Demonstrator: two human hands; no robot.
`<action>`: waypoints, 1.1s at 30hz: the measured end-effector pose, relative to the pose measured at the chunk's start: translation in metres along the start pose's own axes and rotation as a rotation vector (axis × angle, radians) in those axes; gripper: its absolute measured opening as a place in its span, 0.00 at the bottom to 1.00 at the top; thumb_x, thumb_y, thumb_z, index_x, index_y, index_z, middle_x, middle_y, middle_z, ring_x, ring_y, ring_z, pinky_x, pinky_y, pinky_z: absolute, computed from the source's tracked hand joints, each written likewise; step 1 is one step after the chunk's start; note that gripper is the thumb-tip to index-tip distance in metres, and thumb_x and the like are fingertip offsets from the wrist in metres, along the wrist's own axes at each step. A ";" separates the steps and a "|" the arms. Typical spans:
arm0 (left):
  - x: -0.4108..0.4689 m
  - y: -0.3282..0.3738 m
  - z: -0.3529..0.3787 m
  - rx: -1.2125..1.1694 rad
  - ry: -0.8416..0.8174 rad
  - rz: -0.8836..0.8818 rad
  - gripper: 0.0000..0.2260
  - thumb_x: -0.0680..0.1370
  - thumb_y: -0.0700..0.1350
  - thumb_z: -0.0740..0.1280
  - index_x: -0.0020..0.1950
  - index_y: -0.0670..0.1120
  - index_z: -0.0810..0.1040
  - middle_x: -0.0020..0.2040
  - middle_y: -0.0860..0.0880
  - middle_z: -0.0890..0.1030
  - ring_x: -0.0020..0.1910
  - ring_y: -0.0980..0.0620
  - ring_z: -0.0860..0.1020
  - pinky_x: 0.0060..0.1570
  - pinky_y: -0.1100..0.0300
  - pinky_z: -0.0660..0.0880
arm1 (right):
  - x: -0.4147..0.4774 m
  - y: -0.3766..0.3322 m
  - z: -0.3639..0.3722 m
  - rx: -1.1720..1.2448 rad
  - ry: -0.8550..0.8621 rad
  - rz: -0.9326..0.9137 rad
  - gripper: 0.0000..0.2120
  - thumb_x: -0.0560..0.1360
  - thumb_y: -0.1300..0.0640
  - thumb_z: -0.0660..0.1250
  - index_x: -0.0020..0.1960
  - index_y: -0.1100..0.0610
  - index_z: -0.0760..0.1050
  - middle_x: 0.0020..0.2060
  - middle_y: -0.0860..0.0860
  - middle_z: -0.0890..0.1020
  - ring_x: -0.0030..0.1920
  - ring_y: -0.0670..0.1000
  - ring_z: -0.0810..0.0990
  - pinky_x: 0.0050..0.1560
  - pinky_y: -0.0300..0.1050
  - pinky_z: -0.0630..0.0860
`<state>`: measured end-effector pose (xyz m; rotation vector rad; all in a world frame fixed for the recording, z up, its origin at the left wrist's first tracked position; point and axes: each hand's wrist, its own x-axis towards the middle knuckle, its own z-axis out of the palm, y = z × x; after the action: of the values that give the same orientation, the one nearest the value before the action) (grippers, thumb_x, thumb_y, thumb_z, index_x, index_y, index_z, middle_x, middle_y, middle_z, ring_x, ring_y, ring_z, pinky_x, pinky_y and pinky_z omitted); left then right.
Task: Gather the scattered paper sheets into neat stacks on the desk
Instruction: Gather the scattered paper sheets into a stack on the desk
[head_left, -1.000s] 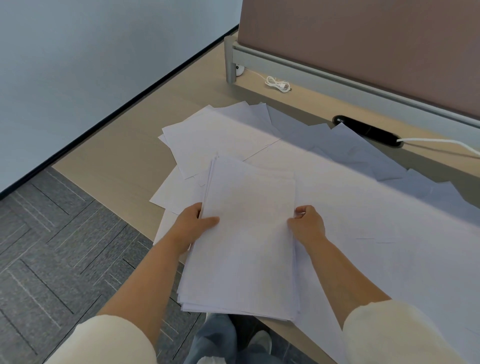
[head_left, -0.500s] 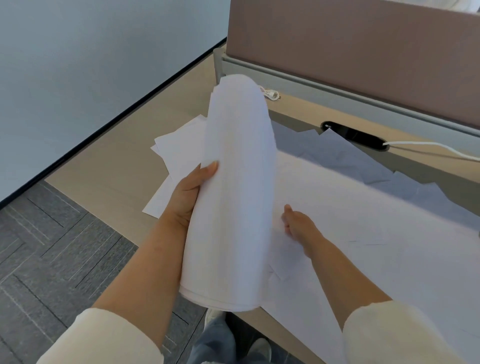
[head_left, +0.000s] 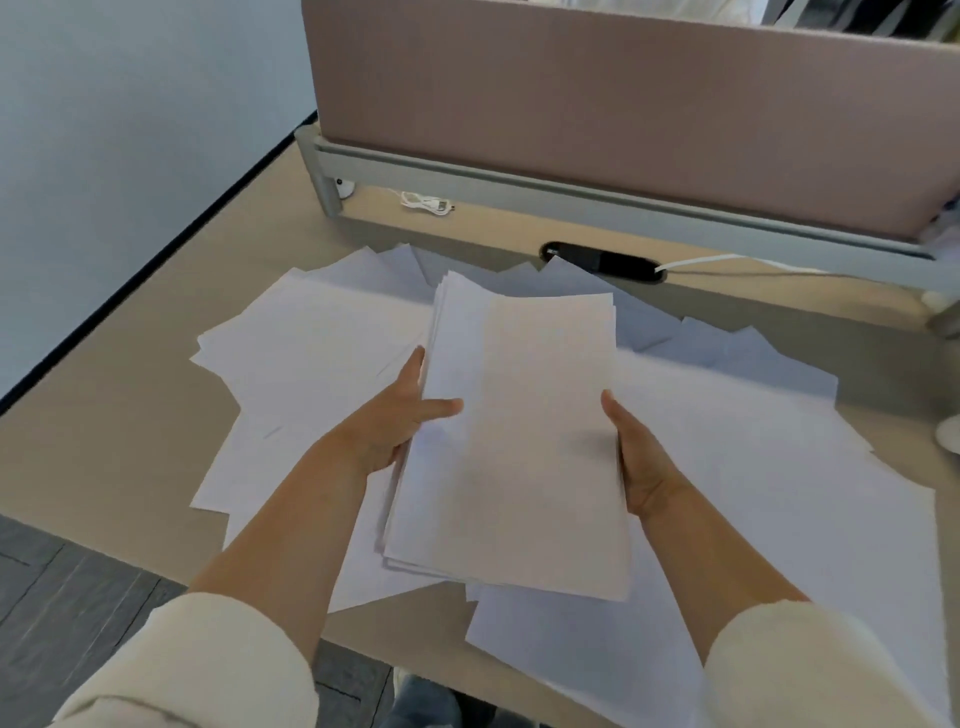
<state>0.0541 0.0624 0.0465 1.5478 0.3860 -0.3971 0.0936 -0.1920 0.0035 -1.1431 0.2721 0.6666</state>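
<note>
A thick stack of white paper sheets (head_left: 524, 441) sits between my hands above the desk, its edges slightly fanned at the top left. My left hand (head_left: 395, 426) grips its left edge, thumb on top. My right hand (head_left: 636, 462) presses flat against its right edge. Loose white sheets (head_left: 311, 353) lie scattered under and around the stack, more loose sheets (head_left: 779, 467) spread to the right. The beige desk (head_left: 104, 415) carries them all.
A brown partition panel (head_left: 623, 114) on a grey rail closes the desk's far side. A coiled white cable (head_left: 426, 202) lies by the rail post; a black cable port (head_left: 602, 260) holds a white cord. The desk's front edge drops to grey carpet (head_left: 62, 597).
The stack, lifted and curled upright in my left hand half a second ago, is lowered flat again. My right hand has come back to its right edge.
</note>
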 end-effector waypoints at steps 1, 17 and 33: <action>0.008 -0.006 0.001 0.029 -0.001 -0.025 0.36 0.73 0.45 0.72 0.76 0.52 0.56 0.70 0.50 0.69 0.67 0.45 0.71 0.63 0.46 0.72 | 0.001 0.002 -0.003 0.012 -0.005 0.008 0.18 0.78 0.45 0.57 0.57 0.54 0.77 0.43 0.51 0.86 0.41 0.51 0.85 0.39 0.46 0.82; 0.030 -0.039 -0.003 0.225 0.130 -0.054 0.19 0.79 0.39 0.62 0.70 0.48 0.67 0.54 0.48 0.79 0.46 0.53 0.80 0.47 0.61 0.77 | 0.010 0.023 -0.002 -0.198 0.211 0.089 0.18 0.78 0.66 0.60 0.68 0.62 0.67 0.59 0.60 0.78 0.52 0.59 0.79 0.47 0.49 0.78; 0.022 -0.045 0.002 -0.254 0.393 -0.286 0.24 0.80 0.57 0.55 0.66 0.40 0.70 0.54 0.46 0.74 0.51 0.48 0.74 0.46 0.57 0.71 | 0.029 0.056 0.034 0.578 0.585 -0.026 0.19 0.80 0.64 0.59 0.70 0.57 0.64 0.60 0.54 0.76 0.48 0.52 0.79 0.59 0.52 0.74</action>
<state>0.0518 0.0612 -0.0032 1.3193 0.9355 -0.2483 0.0772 -0.1374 -0.0403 -0.7522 0.8849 0.1846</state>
